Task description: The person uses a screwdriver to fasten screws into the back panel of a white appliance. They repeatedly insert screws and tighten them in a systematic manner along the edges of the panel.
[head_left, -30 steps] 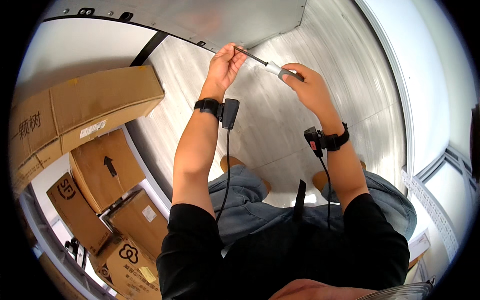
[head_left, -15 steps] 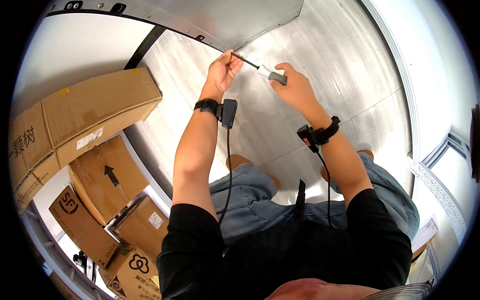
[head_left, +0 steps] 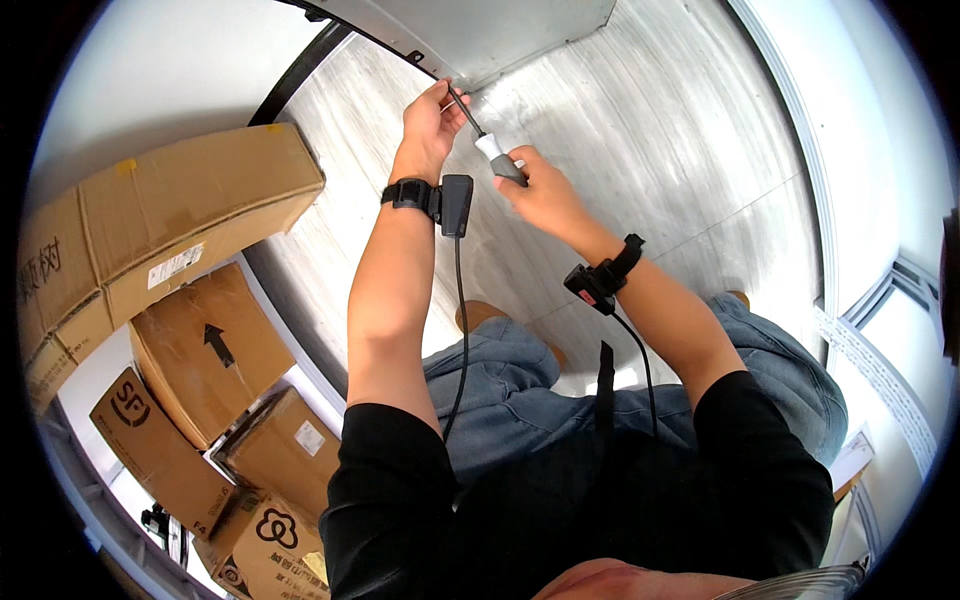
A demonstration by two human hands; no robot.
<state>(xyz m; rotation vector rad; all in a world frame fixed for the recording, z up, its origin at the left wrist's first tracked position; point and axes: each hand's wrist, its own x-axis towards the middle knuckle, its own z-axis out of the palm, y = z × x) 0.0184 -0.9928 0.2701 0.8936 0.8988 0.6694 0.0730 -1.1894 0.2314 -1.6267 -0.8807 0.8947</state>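
Observation:
A screwdriver [head_left: 488, 146] with a dark shaft and a white-and-grey handle slants between my hands. My right hand [head_left: 548, 195] is closed around the handle's grey end. At the other end, my left hand [head_left: 430, 128] pinches the shaft near its tip, with the other fingers partly curled. Its fingertips are at the lower edge of a grey metal cabinet [head_left: 500, 35]. The tip itself is hidden by the fingers, and I cannot tell whether a screw is there. A small dark tab [head_left: 415, 57] sticks out from the cabinet's edge to the left of my left hand.
Cardboard boxes [head_left: 215, 345] are piled on the left, with a long carton [head_left: 190, 205] above them. Pale wood-look flooring [head_left: 680, 130] lies under my hands. A white wall [head_left: 800, 90] with a metal track runs along the right. Cables hang from both wrist straps.
The right hand and the screwdriver handle have moved left and down, so the shaft points more steeply up. My left hand has shifted slightly up and left, nearer the cabinet edge.

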